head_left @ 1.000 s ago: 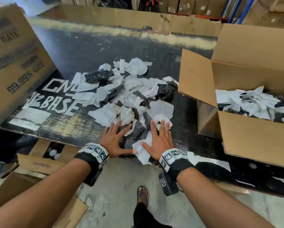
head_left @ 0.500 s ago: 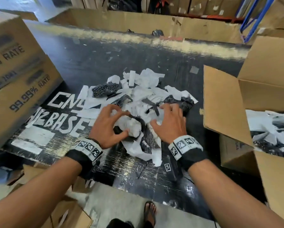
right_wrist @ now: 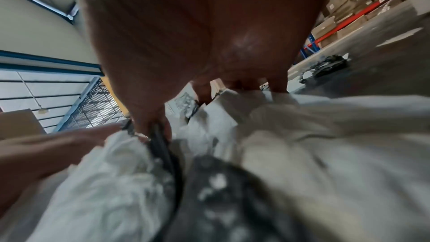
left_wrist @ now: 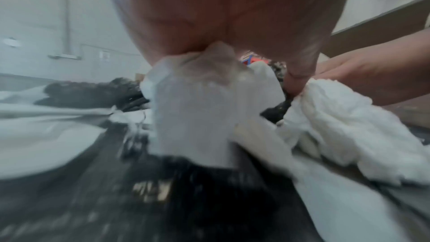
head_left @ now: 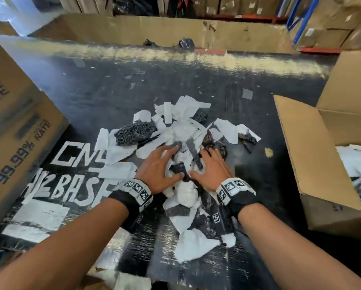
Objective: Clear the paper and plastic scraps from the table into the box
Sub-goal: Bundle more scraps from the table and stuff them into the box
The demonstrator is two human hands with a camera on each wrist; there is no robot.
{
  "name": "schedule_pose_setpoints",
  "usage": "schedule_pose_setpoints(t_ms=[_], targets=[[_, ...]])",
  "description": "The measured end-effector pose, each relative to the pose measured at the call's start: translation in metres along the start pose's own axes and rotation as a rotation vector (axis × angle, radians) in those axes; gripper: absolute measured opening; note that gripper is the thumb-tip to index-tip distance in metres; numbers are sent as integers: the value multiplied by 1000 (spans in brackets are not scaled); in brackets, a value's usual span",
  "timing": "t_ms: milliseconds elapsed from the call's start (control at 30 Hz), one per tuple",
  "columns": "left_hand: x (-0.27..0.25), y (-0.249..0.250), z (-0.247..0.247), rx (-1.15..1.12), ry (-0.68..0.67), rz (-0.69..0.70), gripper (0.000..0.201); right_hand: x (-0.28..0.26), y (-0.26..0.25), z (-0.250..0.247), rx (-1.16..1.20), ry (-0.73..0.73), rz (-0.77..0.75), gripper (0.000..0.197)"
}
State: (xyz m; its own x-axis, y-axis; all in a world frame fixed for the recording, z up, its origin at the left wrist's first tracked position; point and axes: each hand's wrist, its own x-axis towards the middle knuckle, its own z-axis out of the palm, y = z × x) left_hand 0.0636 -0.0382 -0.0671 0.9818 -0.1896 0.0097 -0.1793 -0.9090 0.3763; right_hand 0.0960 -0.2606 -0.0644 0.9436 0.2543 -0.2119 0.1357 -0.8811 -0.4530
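Observation:
A heap of white paper and black plastic scraps point(head_left: 183, 126) lies mid-table on the black top point(head_left: 259, 174). My left hand point(head_left: 158, 166) and right hand point(head_left: 212, 167) sit side by side on its near part, fingers curled down into the scraps and thumbs pointing toward each other. A crumpled white wad point(head_left: 187, 193) and more scraps trail between my wrists. The left wrist view shows my left hand point(left_wrist: 232, 16) gripping white paper point(left_wrist: 204, 113). In the right wrist view my right hand point(right_wrist: 197, 34) digs into paper and black plastic point(right_wrist: 302, 144). The open cardboard box point(head_left: 301, 147) stands to the right.
Inside the box on the right lie scraps point(head_left: 353, 164); its flap leans toward the heap. A large printed carton point(head_left: 14, 126) stands on the left. A long cardboard bin point(head_left: 154, 30) runs along the far edge. Small bits dot the far tabletop.
Both hands have gone from lying flat at the near edge to farther into the heap, with fingers curled. Scraps have been bunched together between them.

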Motion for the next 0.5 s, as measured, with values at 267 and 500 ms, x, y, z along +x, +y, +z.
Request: schedule_pose_setpoints(t_ms=[267, 500], targets=[[37, -73, -52, 62, 270, -304, 83, 28, 0, -33, 52, 484, 145, 75], [65, -138, -40, -38, -86, -663, 128, 99, 46, -48, 8, 97, 521, 131]])
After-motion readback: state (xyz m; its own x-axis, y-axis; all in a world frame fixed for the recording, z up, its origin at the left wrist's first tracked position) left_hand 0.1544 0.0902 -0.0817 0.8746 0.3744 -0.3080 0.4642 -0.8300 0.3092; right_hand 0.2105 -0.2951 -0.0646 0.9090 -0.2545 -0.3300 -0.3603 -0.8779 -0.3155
